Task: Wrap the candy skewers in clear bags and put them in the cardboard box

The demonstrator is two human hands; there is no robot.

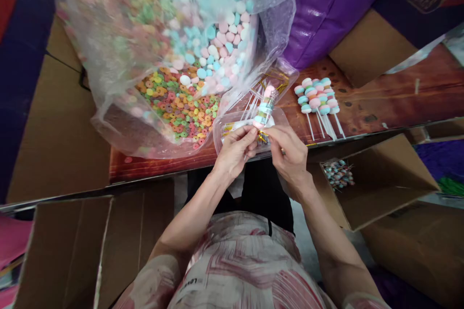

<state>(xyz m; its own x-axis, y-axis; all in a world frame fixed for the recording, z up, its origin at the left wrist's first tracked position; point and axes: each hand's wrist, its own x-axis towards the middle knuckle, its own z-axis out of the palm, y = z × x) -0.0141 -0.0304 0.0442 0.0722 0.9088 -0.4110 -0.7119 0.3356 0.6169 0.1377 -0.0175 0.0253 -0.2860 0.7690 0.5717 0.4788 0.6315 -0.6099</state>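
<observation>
Pastel pink, blue & green candy skewer in clear crinkly film (266, 107), held btwn both hands over the tabletop's (366, 101) near edge.
L hand (235, 149) clamped, thumb & fingers, on the skewer's near end, just below the candies; R hand (290, 154) pinched tight on a thin shiny gold tie (261, 136) at same spot. Candy end points far & slightly R, above a shallow clear plastic tray (217, 137) w/ white sticks. Bunch of unwrapped pastel candy skewers w/ white sticks (318, 97) lies to R; big clear bag of loose candies (277, 14) far L. Handling (judged): skewer prob. v. light; candies soft, squashable; film slippery, tears easily; stick stiff but thin. Best hold: stick/film neck below candies, not the candies.
</observation>
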